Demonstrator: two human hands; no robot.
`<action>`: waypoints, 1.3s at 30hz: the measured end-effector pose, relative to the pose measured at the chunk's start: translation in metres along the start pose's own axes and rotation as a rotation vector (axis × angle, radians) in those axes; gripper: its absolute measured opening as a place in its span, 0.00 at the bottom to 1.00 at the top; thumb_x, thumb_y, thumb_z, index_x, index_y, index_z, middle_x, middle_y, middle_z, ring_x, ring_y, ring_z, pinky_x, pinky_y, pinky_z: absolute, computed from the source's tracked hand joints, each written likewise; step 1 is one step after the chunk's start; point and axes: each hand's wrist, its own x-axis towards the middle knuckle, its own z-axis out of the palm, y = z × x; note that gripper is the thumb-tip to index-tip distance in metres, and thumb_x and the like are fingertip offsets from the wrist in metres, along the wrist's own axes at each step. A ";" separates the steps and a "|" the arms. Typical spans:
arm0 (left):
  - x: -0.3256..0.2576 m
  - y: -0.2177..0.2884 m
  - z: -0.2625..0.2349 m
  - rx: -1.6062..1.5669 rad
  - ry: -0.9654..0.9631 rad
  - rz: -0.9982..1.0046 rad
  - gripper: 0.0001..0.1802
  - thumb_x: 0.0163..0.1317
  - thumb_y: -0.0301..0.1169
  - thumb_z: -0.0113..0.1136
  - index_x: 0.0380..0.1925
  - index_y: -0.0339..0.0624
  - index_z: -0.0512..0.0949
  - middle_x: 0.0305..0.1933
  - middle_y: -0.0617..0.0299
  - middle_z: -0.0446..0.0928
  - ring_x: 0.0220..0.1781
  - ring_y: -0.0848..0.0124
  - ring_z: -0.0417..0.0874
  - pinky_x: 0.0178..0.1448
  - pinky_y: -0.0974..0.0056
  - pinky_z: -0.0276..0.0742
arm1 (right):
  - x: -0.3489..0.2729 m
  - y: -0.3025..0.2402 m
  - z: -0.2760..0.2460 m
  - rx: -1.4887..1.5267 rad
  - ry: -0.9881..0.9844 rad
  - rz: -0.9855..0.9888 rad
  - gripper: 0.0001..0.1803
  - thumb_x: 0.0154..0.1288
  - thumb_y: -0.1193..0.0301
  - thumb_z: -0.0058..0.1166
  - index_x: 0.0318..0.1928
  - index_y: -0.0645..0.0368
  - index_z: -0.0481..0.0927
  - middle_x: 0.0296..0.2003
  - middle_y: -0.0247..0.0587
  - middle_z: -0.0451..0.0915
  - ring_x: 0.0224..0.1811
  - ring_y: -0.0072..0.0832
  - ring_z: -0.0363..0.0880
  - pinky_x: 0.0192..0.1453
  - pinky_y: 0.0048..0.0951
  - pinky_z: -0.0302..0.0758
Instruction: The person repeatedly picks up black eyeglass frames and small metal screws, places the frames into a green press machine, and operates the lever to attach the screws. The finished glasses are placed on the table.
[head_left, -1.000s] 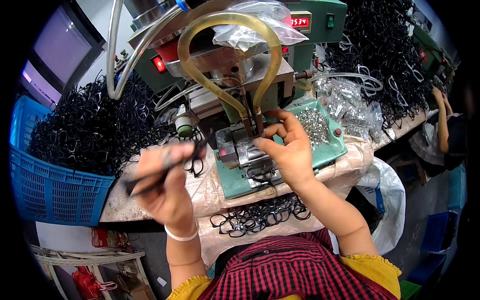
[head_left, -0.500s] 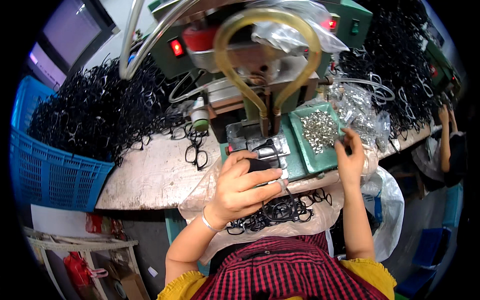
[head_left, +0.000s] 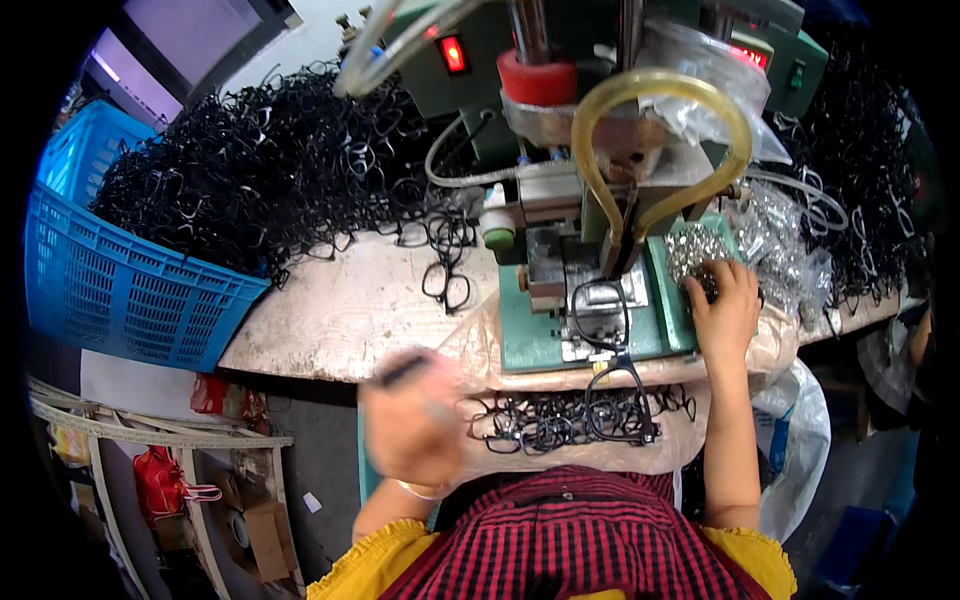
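Observation:
A black eyeglass frame point(head_left: 622, 378) rests on the metal fixture of a green press point(head_left: 535, 345), its lower part hanging over the front edge. My left hand point(head_left: 415, 425) is apart from it, to the left in front of the table; motion smears its fingers, and a dark band shows on one. Over at the right, my right hand point(head_left: 730, 308) reaches into a green tray point(head_left: 681, 335) of small shiny metal pieces point(head_left: 692, 250). Its fingers are curled together at the pile, and whatever they pinch is hidden.
Black eyeglass frames point(head_left: 270, 170) are heaped behind a blue crate point(head_left: 140, 290) at left, with another heap at right. More frames point(head_left: 540, 420) lie below the press. A looped yellowish tube point(head_left: 740, 110) hangs above the fixture. Clear plastic bags point(head_left: 785, 240) sit beside the tray.
My left hand has left the eyeglass frame and swung left toward me; the frame stays on the fixture. My right hand has moved from the tray's edge into the metal pieces. The view has shifted.

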 end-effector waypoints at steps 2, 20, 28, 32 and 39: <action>0.014 -0.026 0.007 -0.275 0.505 -0.187 0.10 0.66 0.12 0.51 0.44 0.31 0.77 0.42 0.52 0.83 0.46 0.68 0.83 0.55 0.65 0.80 | 0.003 0.000 -0.001 -0.033 -0.035 -0.055 0.07 0.56 0.70 0.65 0.35 0.56 0.83 0.41 0.38 0.79 0.50 0.41 0.75 0.49 0.43 0.71; -0.060 -0.204 0.100 -0.261 0.059 -0.497 0.15 0.65 0.20 0.55 0.51 0.37 0.76 0.35 0.58 0.76 0.36 0.64 0.79 0.43 0.63 0.77 | -0.052 0.040 -0.035 0.380 0.199 0.203 0.08 0.59 0.78 0.61 0.41 0.62 0.85 0.35 0.41 0.85 0.37 0.31 0.82 0.45 0.29 0.76; 0.007 -0.139 0.093 -0.930 0.164 -1.068 0.13 0.74 0.43 0.54 0.47 0.48 0.77 0.31 0.71 0.73 0.27 0.84 0.67 0.28 0.79 0.62 | 0.019 -0.067 -0.050 0.817 0.028 -0.070 0.05 0.56 0.77 0.60 0.35 0.61 0.84 0.34 0.43 0.85 0.38 0.35 0.83 0.47 0.32 0.76; -0.008 -0.140 0.107 -1.053 0.210 -0.950 0.12 0.75 0.39 0.54 0.45 0.41 0.75 0.42 0.59 0.81 0.37 0.73 0.82 0.38 0.70 0.79 | 0.020 -0.096 -0.020 0.960 0.022 -0.053 0.09 0.57 0.78 0.60 0.40 0.63 0.81 0.37 0.45 0.83 0.39 0.37 0.83 0.47 0.33 0.77; 0.011 -0.072 0.084 -1.193 0.340 -0.650 0.09 0.73 0.32 0.55 0.49 0.44 0.76 0.45 0.56 0.81 0.46 0.62 0.84 0.50 0.57 0.83 | 0.008 -0.109 -0.017 1.392 -0.079 0.200 0.18 0.64 0.81 0.58 0.53 0.66 0.72 0.41 0.39 0.82 0.45 0.21 0.81 0.52 0.22 0.75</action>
